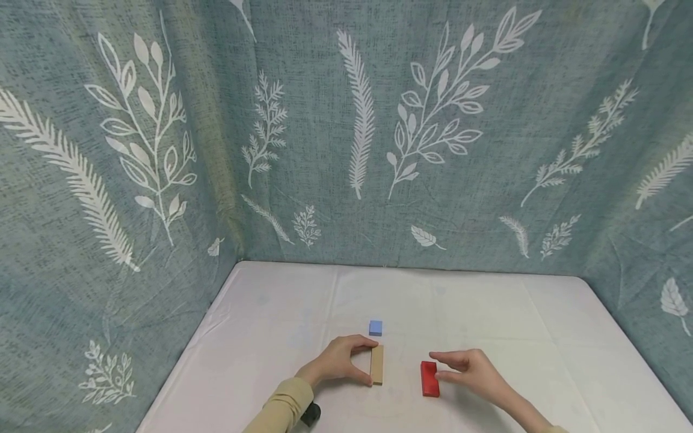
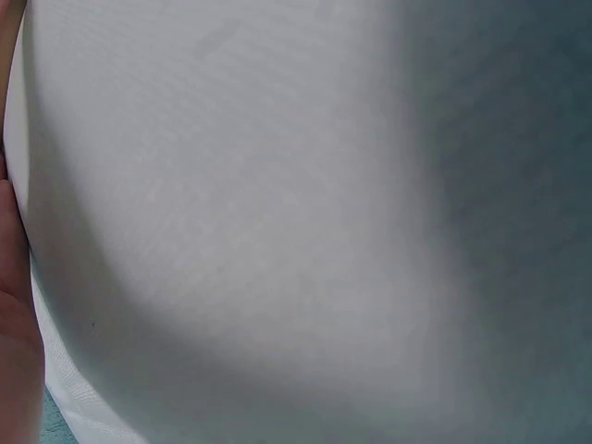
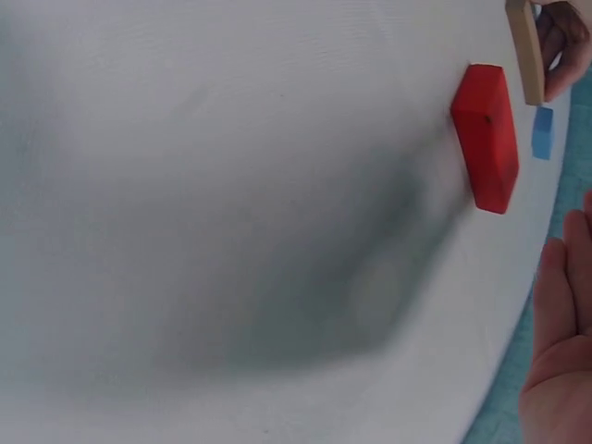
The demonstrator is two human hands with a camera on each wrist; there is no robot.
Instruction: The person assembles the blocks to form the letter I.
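In the head view my left hand (image 1: 340, 359) pinches a tan wooden block (image 1: 378, 364) lengthwise, fingertips at its far end and thumb at its near end. The right wrist view also shows this hand (image 3: 566, 44) at the tan block (image 3: 527, 51). A red rectangular block (image 1: 430, 379) lies to the right on the white table. Just right of it, my right hand (image 1: 470, 371) hovers with fingers extended and thumb apart. The right wrist view shows a gap between this hand (image 3: 560, 342) and the red block (image 3: 487, 139).
Beyond the tan block sits a small blue block (image 1: 376, 328). A black object (image 1: 311, 414) is partly hidden by my left sleeve. The white table (image 1: 476, 300) meets patterned green-blue curtains (image 1: 325, 150) behind and at both sides.
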